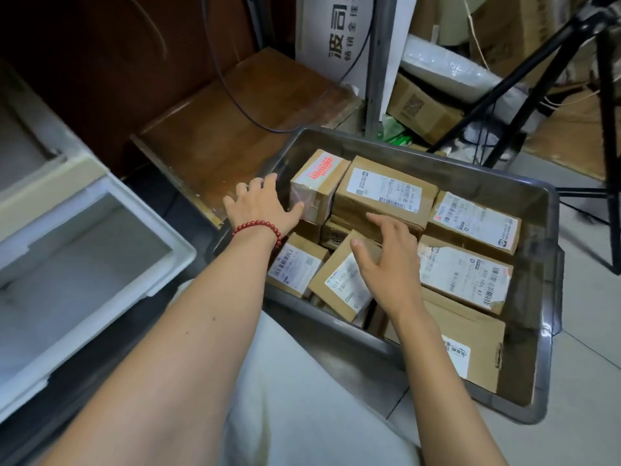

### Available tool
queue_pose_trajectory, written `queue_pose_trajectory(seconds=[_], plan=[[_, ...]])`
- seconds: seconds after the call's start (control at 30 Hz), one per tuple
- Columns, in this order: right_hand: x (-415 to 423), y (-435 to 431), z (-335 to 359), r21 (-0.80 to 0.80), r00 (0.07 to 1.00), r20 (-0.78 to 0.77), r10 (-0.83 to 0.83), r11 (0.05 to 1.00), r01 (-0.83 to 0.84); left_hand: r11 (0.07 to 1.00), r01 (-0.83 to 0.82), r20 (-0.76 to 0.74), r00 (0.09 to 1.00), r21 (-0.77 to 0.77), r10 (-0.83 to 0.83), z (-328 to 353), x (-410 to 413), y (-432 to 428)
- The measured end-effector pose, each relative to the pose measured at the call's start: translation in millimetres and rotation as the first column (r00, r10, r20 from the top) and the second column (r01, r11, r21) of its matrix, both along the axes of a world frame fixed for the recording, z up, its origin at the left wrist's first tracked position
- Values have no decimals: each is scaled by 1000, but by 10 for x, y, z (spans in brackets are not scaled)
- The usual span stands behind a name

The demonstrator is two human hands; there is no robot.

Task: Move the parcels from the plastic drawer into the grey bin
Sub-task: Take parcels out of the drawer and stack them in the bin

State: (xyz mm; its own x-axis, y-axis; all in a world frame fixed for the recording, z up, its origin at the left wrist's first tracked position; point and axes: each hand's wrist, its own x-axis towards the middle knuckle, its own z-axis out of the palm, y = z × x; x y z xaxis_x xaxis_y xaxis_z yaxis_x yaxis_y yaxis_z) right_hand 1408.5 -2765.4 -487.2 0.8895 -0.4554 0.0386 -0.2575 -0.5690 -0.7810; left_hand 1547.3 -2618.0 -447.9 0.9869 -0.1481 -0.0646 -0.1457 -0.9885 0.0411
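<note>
Hands (pixel 260 206) (pixel 391 264) on parcels (pixel 386 190) in grey bin (pixel 470 176)

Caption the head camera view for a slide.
Left hand and right hand touch parcels in the grey bin, plastic drawer alongside.

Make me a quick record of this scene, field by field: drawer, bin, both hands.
drawer: open, no parcel visible inside
bin: holds many labelled parcels
left hand: fingers spread, thumb against red-labelled parcel
right hand: relaxed over middle parcels, gripping nothing
bracelet: red beads, left wrist
</note>
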Motion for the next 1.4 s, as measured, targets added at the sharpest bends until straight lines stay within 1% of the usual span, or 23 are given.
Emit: queue_pose_trajectory(seconds=[0.1, 0.2, 0.37, 0.53, 0.6, 0.7, 0.8, 0.93, 1.0, 1.1, 1.13, 1.27, 1.33, 1.4], plan=[[-4, 129, 96, -34, 999, 7, 33, 999, -32, 999, -12, 19, 1000, 31, 12, 108, -100, 205], [-6, 273, 199, -42, 998, 17, 65, 997, -64, 998, -61, 38, 997, 23, 60, 216, -214, 448], [-31, 507, 372, -59, 987, 39, 158, 986, -155, 988, -153, 66, 986, -37, 155, 333, -462, 878], [-28, 867, 534, -57, 957, 92, 276, 961, -271, 958, -267, 84, 957, -105, 277, 424, -926, 1449], [0, 1034, 661, -102, 925, 117, 361, 931, -351, 940, -318, 100, 939, -122, 330, 508, -1125, 1708], [77, 1302, 965, -155, 867, 153, 475, 878, -454, 915, -384, 167, 901, -126, 401, 766, -1354, 2083], [147, 1579, 1341, -211, 796, 195, 574, 817, -537, 879, -451, 260, 840, -152, 476, 1177, -1529, 2374], [263, 1948, 1894, -291, 687, 261, 678, 734, -614, 854, -483, 405, 753, -194, 518, 1787, -1709, 2687], [351, 2133, 2169, -289, 640, 293, 710, 704, -649, 840, -510, 483, 698, -183, 529, 2058, -1761, 2827], [548, 2392, 2526, -200, 586, 306, 751, 652, -731, 831, -538, 551, 655, -140, 517, 2429, -1753, 3005], [615, 2457, 2636, -196, 582, 290, 760, 642, -741, 829, -541, 552, 651, -144, 521, 2532, -1729, 3052], [864, 2631, 3056, -237, 596, 262, 759, 649, -723, 806, -570, 520, 646, -160, 559, 2859, -1521, 3188], [974, 2690, 3231, -184, 586, 256, 769, 634, -751, 791, -581, 478, 649, -191, 592, 2977, -1379, 3238], [1066, 2747, 3372, -117, 561, 273, 782, 606, -787, 785, -540, 426, 660, -304, 619, 3027, -1246, 3292]])
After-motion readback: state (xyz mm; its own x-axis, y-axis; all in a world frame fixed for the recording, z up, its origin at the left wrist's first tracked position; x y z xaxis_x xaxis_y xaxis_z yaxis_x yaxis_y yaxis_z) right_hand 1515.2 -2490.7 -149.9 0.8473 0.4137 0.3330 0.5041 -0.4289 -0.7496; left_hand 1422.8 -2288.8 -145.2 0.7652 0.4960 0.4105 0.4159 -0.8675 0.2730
